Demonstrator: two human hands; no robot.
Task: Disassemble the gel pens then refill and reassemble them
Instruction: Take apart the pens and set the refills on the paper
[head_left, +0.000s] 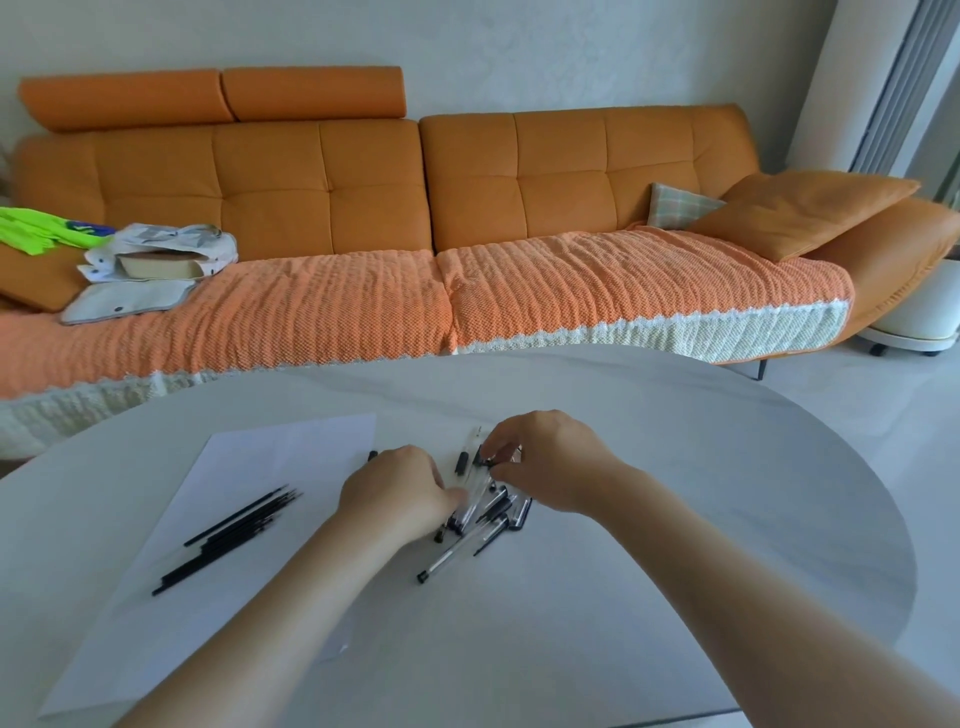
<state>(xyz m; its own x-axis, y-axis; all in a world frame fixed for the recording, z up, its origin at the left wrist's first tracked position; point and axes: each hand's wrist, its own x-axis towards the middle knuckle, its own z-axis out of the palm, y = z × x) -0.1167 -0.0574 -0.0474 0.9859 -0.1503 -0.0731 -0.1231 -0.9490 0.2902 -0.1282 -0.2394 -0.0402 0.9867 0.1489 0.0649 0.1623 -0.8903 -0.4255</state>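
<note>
Table (675, 467) is covered on its left by a paper sheet (249, 467) carrying black refills (228, 535). Pens (493, 514) are heaped between the hands; a clear pen (470, 506) is pinched by the left hand (395, 493), a black part (487, 460) by the right hand (550, 457).

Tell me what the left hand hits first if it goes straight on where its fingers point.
The left hand points right, into the pile of gel pens at its fingertips; it may already touch a clear barrel, though blur hides contact. Beyond lies the right hand, pinching a black part.
</note>
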